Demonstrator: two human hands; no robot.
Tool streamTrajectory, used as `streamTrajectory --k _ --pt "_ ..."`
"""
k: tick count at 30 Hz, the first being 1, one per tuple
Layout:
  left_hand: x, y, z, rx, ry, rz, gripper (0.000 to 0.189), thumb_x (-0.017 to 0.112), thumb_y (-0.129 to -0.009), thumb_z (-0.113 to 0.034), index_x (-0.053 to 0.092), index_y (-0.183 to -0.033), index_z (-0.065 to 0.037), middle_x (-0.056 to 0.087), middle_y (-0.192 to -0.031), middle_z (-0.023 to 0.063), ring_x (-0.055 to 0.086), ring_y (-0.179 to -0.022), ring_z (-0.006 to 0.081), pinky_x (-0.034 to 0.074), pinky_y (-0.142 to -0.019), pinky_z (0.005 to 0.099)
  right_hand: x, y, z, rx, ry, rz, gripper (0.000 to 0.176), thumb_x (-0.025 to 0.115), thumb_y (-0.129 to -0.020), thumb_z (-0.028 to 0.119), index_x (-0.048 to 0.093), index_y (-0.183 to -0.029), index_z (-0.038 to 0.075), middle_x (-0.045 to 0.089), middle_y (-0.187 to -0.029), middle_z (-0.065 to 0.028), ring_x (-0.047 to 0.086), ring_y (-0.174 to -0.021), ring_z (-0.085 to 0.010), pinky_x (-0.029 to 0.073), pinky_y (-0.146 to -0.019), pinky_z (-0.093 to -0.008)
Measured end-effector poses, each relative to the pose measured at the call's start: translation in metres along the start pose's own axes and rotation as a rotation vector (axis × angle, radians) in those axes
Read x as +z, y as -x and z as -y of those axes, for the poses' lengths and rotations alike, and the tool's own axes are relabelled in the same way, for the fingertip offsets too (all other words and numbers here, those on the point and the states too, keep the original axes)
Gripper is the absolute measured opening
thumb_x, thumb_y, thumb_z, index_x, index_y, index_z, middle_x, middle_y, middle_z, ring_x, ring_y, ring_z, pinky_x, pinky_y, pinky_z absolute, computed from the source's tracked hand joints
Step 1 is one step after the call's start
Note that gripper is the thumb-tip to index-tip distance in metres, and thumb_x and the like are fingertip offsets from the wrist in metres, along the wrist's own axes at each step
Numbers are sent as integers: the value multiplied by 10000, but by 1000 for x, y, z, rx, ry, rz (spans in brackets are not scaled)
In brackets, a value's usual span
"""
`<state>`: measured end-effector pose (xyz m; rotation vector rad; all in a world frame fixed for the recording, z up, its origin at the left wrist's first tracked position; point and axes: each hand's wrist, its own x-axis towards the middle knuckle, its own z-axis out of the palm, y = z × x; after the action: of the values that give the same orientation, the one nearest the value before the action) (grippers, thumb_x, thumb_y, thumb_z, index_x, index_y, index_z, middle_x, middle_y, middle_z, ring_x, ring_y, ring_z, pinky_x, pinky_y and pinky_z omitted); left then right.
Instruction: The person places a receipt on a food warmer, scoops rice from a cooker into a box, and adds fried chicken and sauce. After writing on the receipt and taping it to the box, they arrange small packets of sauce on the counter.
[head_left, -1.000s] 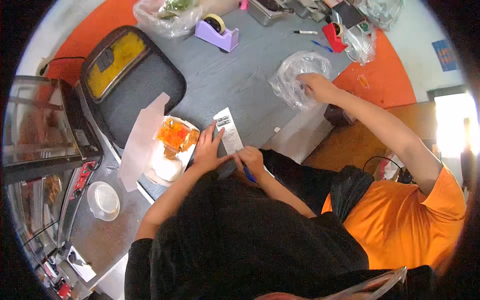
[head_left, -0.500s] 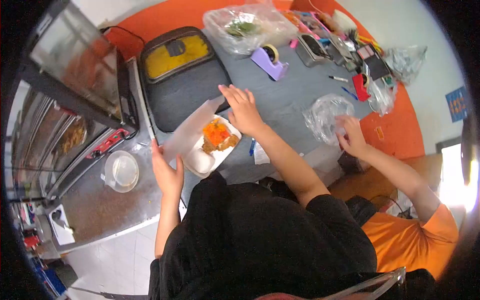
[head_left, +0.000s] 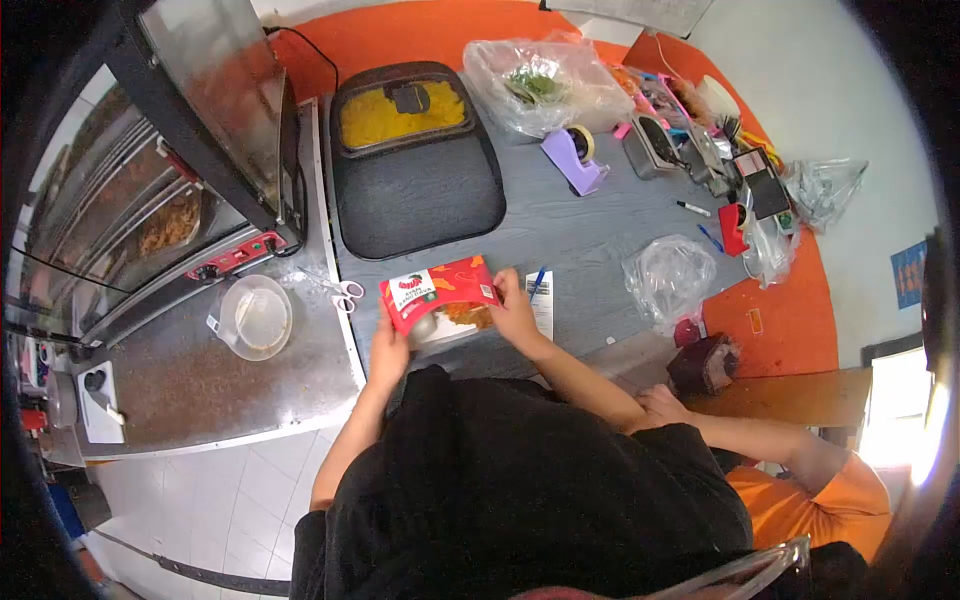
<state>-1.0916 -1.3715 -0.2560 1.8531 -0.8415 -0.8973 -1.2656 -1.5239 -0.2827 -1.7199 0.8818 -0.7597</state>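
A takeaway food box point(head_left: 440, 290) with a red printed lid is between my hands at the table's near edge. Its lid is folded partly over, and the food point(head_left: 468, 315), orange-brown pieces and something white, shows through the open near side. My left hand point(head_left: 388, 348) grips the box's left end, thumb along the side. At the right end, my right hand point(head_left: 514, 310) holds the lid's corner and side. Part of the fingers on both hands is hidden by the box.
A black tray point(head_left: 420, 200) bears a container of yellow food point(head_left: 375, 115). Scissors point(head_left: 345, 295) and a round plastic tub point(head_left: 256, 317) lie left, beside a glass warming cabinet point(head_left: 170, 215). A purple tape dispenser point(head_left: 575, 162) and plastic bag point(head_left: 670, 280) lie right. A co-worker's hand point(head_left: 662, 408) is by my elbow.
The box's lid has come down over the food, showing its red printed side. Both hands have closed on the box's ends. The co-worker's hand has drawn back from the plastic bag.
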Motion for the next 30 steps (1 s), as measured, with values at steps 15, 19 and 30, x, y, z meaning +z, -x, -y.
streamTrajectory --k 15,19,30 --pt "-10 0 5 343 -272 -133 631 443 -806 -25 214 -1381 -149 584 -907 275 567 -836 425 435 -741 478 -14 11 28 -75 188 79 407 470 -811 66 461 -1218 70 591 -917 -250 586 -831 -394 459 -749 -419" --pt "-36 9 -55 -4 -626 -7 461 473 -806 -51 453 -1255 -155 592 -947 255 581 -887 373 452 -761 428 -22 0 34 -177 117 92 398 413 -812 10 474 -1204 45 552 -1080 -240 552 -960 -368 434 -842 -401" --pt "-28 6 -20 174 -252 -90 381 429 -808 -38 482 -1180 26 590 -873 280 584 -804 406 461 -704 435 -17 8 40 29 176 175 381 503 -818 21 447 -1192 62 577 -1076 -181 578 -990 -279 441 -840 -313"
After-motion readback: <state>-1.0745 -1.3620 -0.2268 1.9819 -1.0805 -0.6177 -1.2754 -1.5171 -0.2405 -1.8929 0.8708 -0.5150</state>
